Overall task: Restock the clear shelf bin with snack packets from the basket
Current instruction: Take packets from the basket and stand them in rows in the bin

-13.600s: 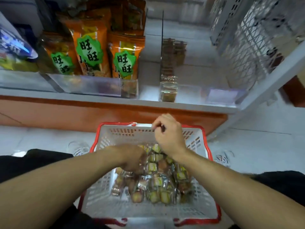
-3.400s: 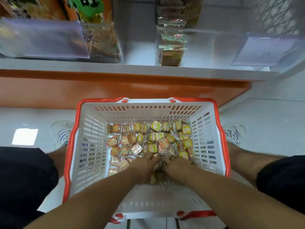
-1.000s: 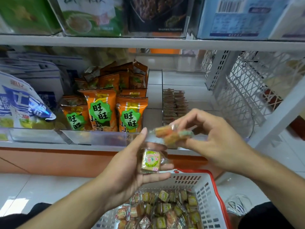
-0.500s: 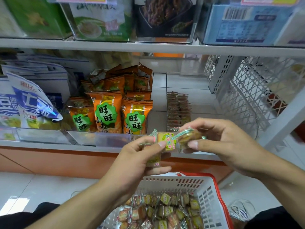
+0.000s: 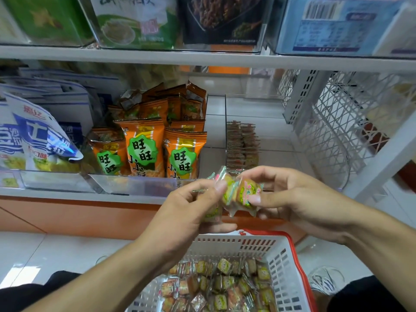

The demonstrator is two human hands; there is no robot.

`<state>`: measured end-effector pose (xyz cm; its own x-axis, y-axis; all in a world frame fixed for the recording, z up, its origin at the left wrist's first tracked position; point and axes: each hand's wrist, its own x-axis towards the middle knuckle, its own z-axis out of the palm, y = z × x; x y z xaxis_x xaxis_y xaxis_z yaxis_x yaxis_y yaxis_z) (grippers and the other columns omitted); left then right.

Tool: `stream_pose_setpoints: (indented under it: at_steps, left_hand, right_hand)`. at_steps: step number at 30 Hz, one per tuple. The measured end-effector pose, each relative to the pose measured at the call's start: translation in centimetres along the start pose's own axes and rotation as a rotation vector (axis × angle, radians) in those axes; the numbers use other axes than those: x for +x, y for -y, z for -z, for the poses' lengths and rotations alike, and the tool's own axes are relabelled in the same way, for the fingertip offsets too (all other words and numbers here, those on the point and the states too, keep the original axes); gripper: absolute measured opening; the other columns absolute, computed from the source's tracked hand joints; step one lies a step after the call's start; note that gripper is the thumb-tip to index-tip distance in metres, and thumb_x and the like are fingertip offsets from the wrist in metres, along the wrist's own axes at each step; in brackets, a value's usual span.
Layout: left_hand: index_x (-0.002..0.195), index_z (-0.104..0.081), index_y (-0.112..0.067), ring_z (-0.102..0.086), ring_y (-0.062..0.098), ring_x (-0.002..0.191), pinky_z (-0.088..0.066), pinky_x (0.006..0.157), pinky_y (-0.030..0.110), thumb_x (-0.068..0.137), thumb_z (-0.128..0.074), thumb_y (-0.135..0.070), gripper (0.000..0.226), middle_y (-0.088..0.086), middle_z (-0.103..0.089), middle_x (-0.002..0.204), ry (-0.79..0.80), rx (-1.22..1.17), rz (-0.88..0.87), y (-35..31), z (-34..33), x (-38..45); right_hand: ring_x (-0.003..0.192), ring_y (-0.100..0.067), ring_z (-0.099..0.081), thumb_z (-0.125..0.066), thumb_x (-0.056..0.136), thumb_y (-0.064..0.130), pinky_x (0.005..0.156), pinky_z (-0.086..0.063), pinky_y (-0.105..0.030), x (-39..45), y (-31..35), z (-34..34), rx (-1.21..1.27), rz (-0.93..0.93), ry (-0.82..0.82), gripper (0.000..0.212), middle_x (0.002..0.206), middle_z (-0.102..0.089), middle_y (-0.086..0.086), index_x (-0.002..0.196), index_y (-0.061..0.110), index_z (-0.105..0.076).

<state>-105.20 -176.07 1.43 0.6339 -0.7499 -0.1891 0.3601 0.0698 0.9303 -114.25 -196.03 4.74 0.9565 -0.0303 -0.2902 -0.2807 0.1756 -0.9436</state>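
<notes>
While Both Hands Juggle Packets, a Drop Looks Likely

As a person crouches before a shop shelf, the left hand (image 5: 191, 212) and right hand (image 5: 290, 199) meet in mid-air above the basket (image 5: 290, 262), each pinching small snack packets (image 5: 240, 194) between thumb and fingers; the left also appears to hold another packet lower in its palm. The bunch hangs in front of the shelf edge, not yet inside the clear bin (image 5: 242, 145), where a row of like packets stands on edge at the left side. More packets (image 5: 220, 284) lie loose in the basket below. The slick wrappers, held only at their edges, could slip during the handover and fall to the floor or back into the basket. Pushed in carelessly, they might also topple the standing row. Orange snack bags (image 5: 141, 149) fill the neighbouring bin
</notes>
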Motion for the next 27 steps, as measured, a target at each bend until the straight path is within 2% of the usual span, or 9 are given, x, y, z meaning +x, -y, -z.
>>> stream_pose_setpoints:
  at_steps: [4, 7, 10, 13, 15, 17, 20, 24, 27]
  left_hand:
    - [0.104, -0.079, -0.019, -0.072, 0.010, 0.087, -0.063, 0.080, 0.036, 0.082, -0.086, -0.029, 0.025, 0.004, -0.074, 0.106, 0.074, -0.071, -0.044, -0.3, -0.1, -0.1]
    - [0.108, -0.079, -0.017, -0.072, 0.010, 0.088, -0.064, 0.078, 0.038, 0.082, -0.077, -0.033, 0.031, 0.005, -0.074, 0.111, 0.009, -0.070, -0.019, -0.2, -0.2, 0.0]
    - [0.107, -0.080, -0.020, -0.074, 0.019, 0.107, -0.064, 0.078, 0.039, 0.082, -0.068, -0.043, 0.036, 0.002, -0.076, 0.118, -0.019, -0.054, -0.009, 0.0, -0.1, 0.2]
    - [0.110, -0.079, -0.023, -0.073, 0.020, 0.110, -0.064, 0.077, 0.039, 0.085, -0.064, -0.047, 0.037, 0.003, -0.076, 0.120, -0.038, 0.006, 0.004, -0.1, 0.2, 0.4]
    - [0.109, -0.080, -0.021, -0.073, 0.017, 0.109, -0.064, 0.076, 0.040, 0.088, -0.063, -0.046, 0.037, 0.002, -0.076, 0.119, -0.007, 0.095, 0.007, -0.1, 0.3, 0.4]
    - [0.106, -0.079, -0.016, -0.073, 0.018, 0.107, -0.065, 0.076, 0.040, 0.092, -0.061, -0.044, 0.036, 0.002, -0.076, 0.117, 0.043, 0.190, 0.011, 0.0, 0.2, 0.3]
    - [0.106, -0.076, -0.010, -0.072, 0.029, 0.108, -0.065, 0.074, 0.038, 0.093, -0.062, -0.041, 0.037, 0.014, -0.074, 0.116, 0.062, 0.243, 0.036, 0.4, 0.1, 0.2]
    - [0.102, -0.078, -0.015, -0.074, 0.022, 0.105, -0.065, 0.075, 0.038, 0.089, -0.066, -0.036, 0.028, 0.017, -0.073, 0.113, 0.017, 0.226, 0.049, 0.4, -0.3, 0.1]
    - [0.107, -0.080, -0.029, -0.074, 0.019, 0.104, -0.064, 0.076, 0.037, 0.096, -0.064, -0.016, 0.022, 0.021, -0.068, 0.119, -0.048, 0.175, 0.023, 0.3, -0.3, 0.5]
  right_hand:
    - [0.074, -0.013, -0.067, -0.076, 0.073, 0.007, 0.061, -0.053, -0.021, 0.2, 0.1, -0.1, 0.153, -0.024, -0.031, 0.043, 0.100, -0.073, -0.012, 0.114, 0.005, -0.065]
    - [0.082, -0.016, -0.070, -0.077, 0.070, 0.007, 0.065, -0.056, -0.021, 0.3, 0.2, -0.1, 0.143, -0.012, -0.066, 0.045, 0.102, -0.074, -0.014, 0.113, 0.004, -0.064]
    - [0.093, -0.026, -0.070, -0.078, 0.067, 0.007, 0.072, -0.059, -0.028, 0.2, 0.5, 0.2, 0.111, 0.033, -0.108, 0.039, 0.106, -0.072, -0.018, 0.104, 0.008, -0.070]
    - [0.093, -0.026, -0.071, -0.075, 0.068, -0.001, 0.076, -0.062, -0.034, -0.3, 1.1, 0.5, 0.093, 0.036, -0.044, 0.032, 0.107, -0.071, -0.016, 0.097, 0.011, -0.077]
    - [0.094, -0.025, -0.071, -0.074, 0.070, -0.005, 0.075, -0.062, -0.032, -0.5, 1.2, 0.7, 0.038, -0.002, -0.018, 0.041, 0.114, -0.070, -0.020, 0.107, 0.011, -0.076]
    - [0.103, -0.033, -0.070, -0.074, 0.070, -0.007, 0.087, -0.060, -0.037, -0.6, 1.0, 0.7, -0.014, -0.040, -0.034, 0.053, 0.124, -0.066, -0.024, 0.119, 0.012, -0.070]
    - [0.104, -0.034, -0.069, -0.076, 0.069, -0.001, 0.098, -0.053, -0.039, -0.5, 0.6, 0.4, -0.130, -0.088, 0.032, 0.055, 0.118, -0.071, -0.023, 0.120, 0.016, -0.069]
    - [0.094, -0.028, -0.068, -0.081, 0.073, -0.003, 0.091, -0.055, -0.042, -0.4, 1.3, 1.2, -0.376, -0.075, 0.093, 0.045, 0.114, -0.072, -0.015, 0.113, 0.011, -0.067]
    - [0.089, -0.024, -0.073, -0.084, 0.070, 0.002, 0.075, -0.060, -0.028, 0.6, 2.7, 3.4, -0.424, 0.004, -0.076, 0.043, 0.109, -0.072, -0.017, 0.108, 0.010, -0.067]
